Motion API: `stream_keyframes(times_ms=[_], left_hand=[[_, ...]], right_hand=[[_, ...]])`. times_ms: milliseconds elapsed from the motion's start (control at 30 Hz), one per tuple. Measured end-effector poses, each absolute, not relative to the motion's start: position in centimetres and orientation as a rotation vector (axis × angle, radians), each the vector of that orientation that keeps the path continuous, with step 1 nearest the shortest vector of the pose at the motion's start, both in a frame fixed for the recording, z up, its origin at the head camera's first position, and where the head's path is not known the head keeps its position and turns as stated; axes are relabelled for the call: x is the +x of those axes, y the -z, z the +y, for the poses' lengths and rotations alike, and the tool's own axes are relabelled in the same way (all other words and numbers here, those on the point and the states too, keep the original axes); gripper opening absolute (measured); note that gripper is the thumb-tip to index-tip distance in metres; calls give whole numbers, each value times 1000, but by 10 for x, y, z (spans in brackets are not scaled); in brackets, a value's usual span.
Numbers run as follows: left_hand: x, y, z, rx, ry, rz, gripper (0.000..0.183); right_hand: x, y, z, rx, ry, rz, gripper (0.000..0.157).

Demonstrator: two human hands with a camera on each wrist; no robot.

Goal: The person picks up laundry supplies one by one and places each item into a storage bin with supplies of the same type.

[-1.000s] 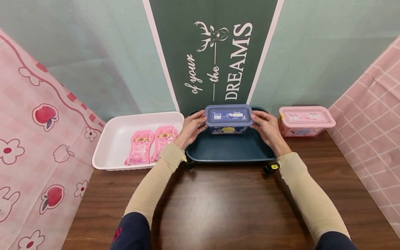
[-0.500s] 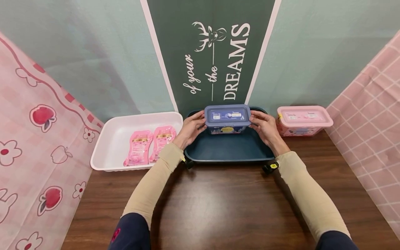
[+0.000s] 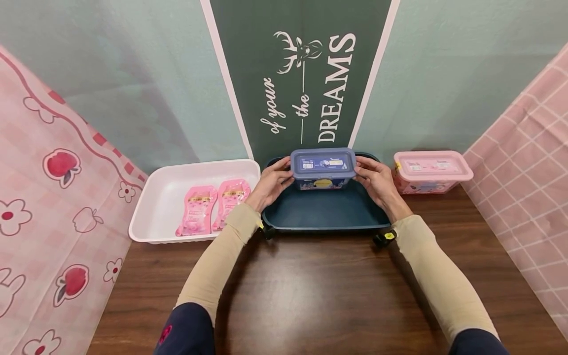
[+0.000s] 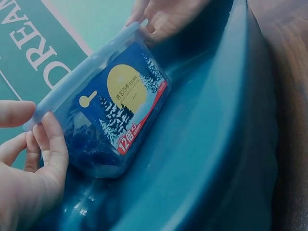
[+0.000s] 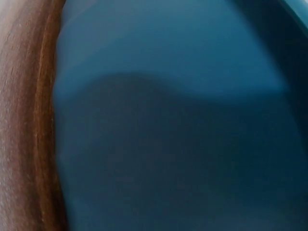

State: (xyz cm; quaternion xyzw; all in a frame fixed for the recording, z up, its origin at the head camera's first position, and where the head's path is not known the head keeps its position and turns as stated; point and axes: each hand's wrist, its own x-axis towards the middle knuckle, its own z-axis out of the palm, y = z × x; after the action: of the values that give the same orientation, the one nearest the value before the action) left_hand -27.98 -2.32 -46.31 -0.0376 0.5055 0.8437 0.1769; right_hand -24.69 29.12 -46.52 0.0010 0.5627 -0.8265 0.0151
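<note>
A blue lidded box of laundry pods is in the back part of the dark blue tray. My left hand grips the left end of its lid, thumb on one side and fingers on the other. On the opposite end, my right hand pinches the lid's rim. In the left wrist view, the box shows a label with snowy trees and a yellow circle, and dark pods show through its clear wall. The right wrist view holds only the tray's blurred outer wall and brown wood; no hand shows there.
To the left, a white tray holds two pink pouches. A pink lidded box stands on the wooden table to the right. A fabric backdrop rises behind, and pink cloths border both sides.
The view has shifted very slightly. Both hands keep their hold on the blue box, which stays in the same place in the tray.
</note>
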Motion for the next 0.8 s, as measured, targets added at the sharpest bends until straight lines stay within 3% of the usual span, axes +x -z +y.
stream_keyframes(times_ms=[300, 633, 800], left_hand=[[-283, 464, -21, -121, -2374, 1437, 60], [-282, 465, -18, -95, -2383, 1485, 57], [-281, 465, -18, -99, -2383, 1487, 54]], right_hand=[[-249, 467, 291, 16, 2528, 1803, 41], [-249, 466, 291, 63, 2414, 1884, 58], [-249, 465, 291, 60, 2404, 1879, 58]])
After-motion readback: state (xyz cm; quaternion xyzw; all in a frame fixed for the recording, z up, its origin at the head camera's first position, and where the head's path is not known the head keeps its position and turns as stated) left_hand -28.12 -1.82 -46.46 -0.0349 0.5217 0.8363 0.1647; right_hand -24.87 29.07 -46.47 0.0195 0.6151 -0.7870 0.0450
